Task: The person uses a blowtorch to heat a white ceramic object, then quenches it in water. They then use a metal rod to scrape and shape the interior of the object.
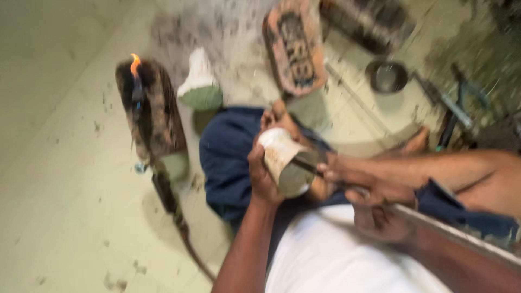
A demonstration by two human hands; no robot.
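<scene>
My left hand [264, 174] grips a pale, cone-shaped clay piece [281, 155] held over my blue-clad lap. Its wide grey end points toward my right hand [369, 198]. My right hand holds a long flat metal tool [456, 233], and the tool's dark tip touches the piece's wide end. The picture is blurred by motion.
A torch [137, 89] with a small orange flame rests on a brick [154, 111] at the left, its hose [179, 222] trailing toward me. A second white-and-grey clay piece [199, 87] stands on the floor. A stamped brick [294, 46] and a small metal bowl [386, 76] lie beyond.
</scene>
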